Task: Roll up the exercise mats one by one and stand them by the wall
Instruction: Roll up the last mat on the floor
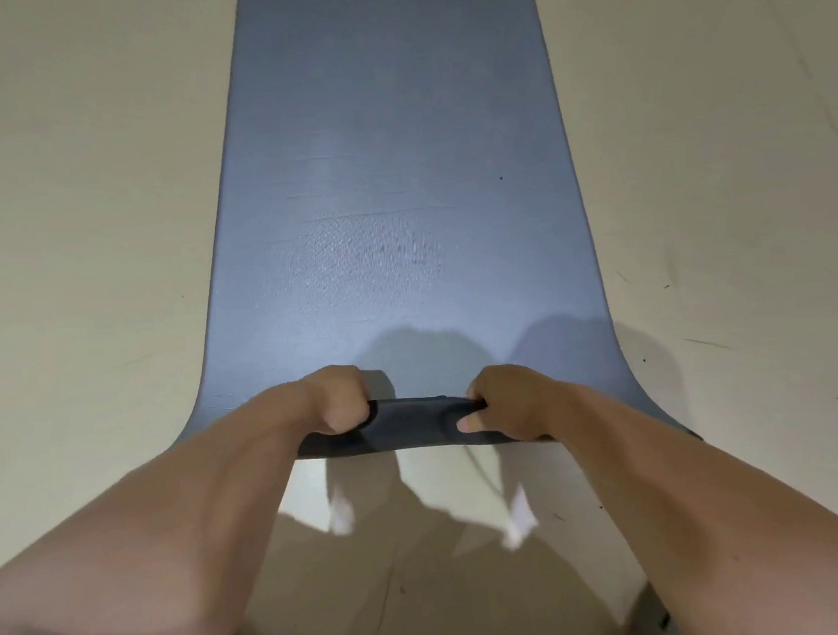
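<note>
Now | left hand (336, 401), right hand (503, 403) grip curled near edge of mat (390, 196) | rest flat ahead

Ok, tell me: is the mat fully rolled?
No: the mat lies mostly flat, left hand and right hand gripping its near end.

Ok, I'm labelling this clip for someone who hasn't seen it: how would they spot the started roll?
A long blue exercise mat runs away across the pale floor. At its near end, the left hand and right hand grip a short curled-over strip; it is darker than the flat mat beyond.
</note>
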Action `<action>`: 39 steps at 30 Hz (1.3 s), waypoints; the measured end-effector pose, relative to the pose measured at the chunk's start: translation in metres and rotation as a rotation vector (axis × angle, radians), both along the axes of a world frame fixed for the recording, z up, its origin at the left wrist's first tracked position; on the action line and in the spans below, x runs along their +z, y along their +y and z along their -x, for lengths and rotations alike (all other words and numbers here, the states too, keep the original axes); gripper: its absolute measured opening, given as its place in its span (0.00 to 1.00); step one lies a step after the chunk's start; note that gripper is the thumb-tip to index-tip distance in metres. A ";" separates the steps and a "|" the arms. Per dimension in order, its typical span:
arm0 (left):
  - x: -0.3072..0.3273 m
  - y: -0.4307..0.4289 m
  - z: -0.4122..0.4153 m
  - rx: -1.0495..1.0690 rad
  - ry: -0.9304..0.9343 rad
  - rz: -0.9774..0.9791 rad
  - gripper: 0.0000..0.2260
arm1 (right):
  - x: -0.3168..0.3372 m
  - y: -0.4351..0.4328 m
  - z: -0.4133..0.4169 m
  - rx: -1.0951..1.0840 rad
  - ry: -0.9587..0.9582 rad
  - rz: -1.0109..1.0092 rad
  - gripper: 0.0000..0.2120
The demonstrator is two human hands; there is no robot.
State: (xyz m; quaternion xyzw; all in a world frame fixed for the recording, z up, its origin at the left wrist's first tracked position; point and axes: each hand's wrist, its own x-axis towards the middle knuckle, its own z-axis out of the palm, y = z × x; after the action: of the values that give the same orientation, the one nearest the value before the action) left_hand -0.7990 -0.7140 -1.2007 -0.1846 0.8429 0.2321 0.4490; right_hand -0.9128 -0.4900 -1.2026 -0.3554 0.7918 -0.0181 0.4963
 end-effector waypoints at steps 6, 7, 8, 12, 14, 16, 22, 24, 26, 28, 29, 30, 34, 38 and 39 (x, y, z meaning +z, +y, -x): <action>-0.014 0.030 -0.040 -0.154 0.548 0.440 0.18 | -0.019 -0.015 -0.012 -0.023 0.327 -0.070 0.17; -0.018 0.038 -0.052 -0.242 0.703 0.473 0.21 | -0.021 -0.017 -0.013 -0.007 0.390 -0.074 0.18; -0.021 0.046 -0.064 -0.334 0.815 0.470 0.23 | -0.022 -0.019 -0.014 -0.003 0.423 -0.077 0.18; -0.039 0.063 -0.094 -0.487 0.679 0.413 0.33 | -0.021 -0.023 -0.008 -0.097 0.361 -0.108 0.15; -0.041 0.061 -0.095 -0.421 0.504 0.414 0.41 | -0.017 -0.023 -0.006 -0.131 0.312 -0.094 0.14; -0.044 0.057 -0.094 -0.399 0.428 0.418 0.45 | -0.015 -0.022 -0.007 -0.119 0.304 -0.077 0.13; -0.048 0.050 -0.069 -0.499 0.251 0.413 0.31 | -0.010 -0.017 -0.037 0.024 0.705 0.105 0.11; -0.044 0.044 -0.061 -0.529 0.210 0.381 0.32 | -0.014 -0.010 -0.060 0.242 0.811 0.117 0.16; -0.039 0.039 -0.053 -0.527 0.203 0.327 0.30 | -0.023 0.002 -0.072 0.334 0.811 0.146 0.23; -0.035 0.036 -0.047 -0.503 0.207 0.273 0.30 | -0.035 0.014 -0.073 0.319 0.767 0.076 0.31; -0.036 0.033 -0.046 -0.491 0.207 0.259 0.30 | -0.037 0.016 -0.071 0.320 0.767 0.033 0.34; -0.037 0.031 -0.046 -0.481 0.214 0.251 0.31 | -0.039 0.018 -0.070 0.336 0.784 0.006 0.35; -0.041 0.034 -0.053 -0.544 0.289 0.360 0.31 | -0.047 0.014 -0.061 0.378 0.745 -0.073 0.38; -0.045 0.061 -0.063 -0.605 0.333 0.524 0.30 | -0.044 0.003 -0.046 0.323 0.672 -0.076 0.41; -0.046 0.065 -0.065 -0.579 0.343 0.543 0.30 | -0.046 0.001 -0.045 0.307 0.660 -0.073 0.42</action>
State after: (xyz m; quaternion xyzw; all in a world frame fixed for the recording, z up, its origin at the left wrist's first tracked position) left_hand -0.7337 -0.6494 -1.2469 -0.0107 0.9529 -0.1063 0.2840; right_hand -0.8682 -0.4892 -1.2482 -0.4391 0.8468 0.2005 0.2234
